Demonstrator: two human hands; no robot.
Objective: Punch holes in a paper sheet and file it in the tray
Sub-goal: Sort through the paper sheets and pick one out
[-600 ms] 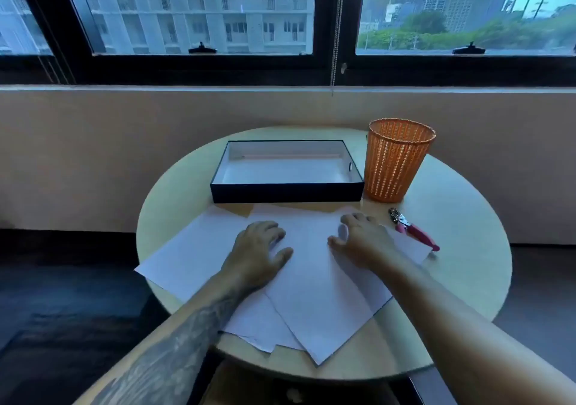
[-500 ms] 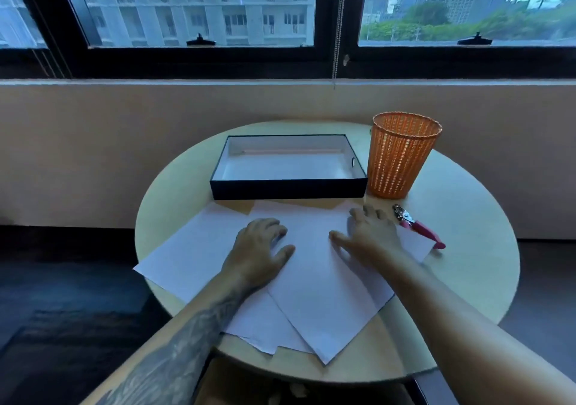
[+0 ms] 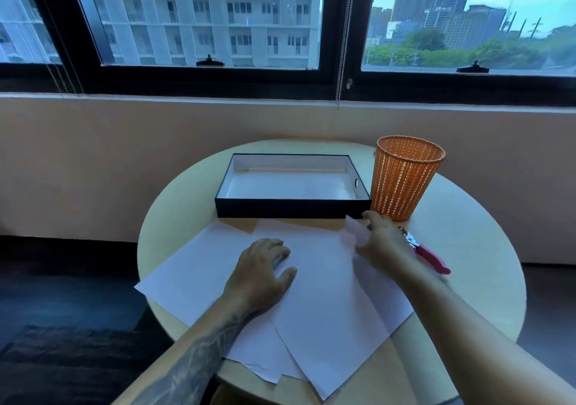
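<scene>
On the round table, left hand lies flat-fingered, pinning the paper stack; right hand pinches one sheet by its far corner, evidently to separate it.

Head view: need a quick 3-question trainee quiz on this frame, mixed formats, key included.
1. True or false: the hole punch lies on the table, in neither hand.
2. Fill in: the black tray stands beside the ______ basket.
3. What does the right hand hold? A) the hole punch B) a raised corner of a paper sheet C) the rim of the basket

Key: 1 true; 2 orange; 3 B
</scene>
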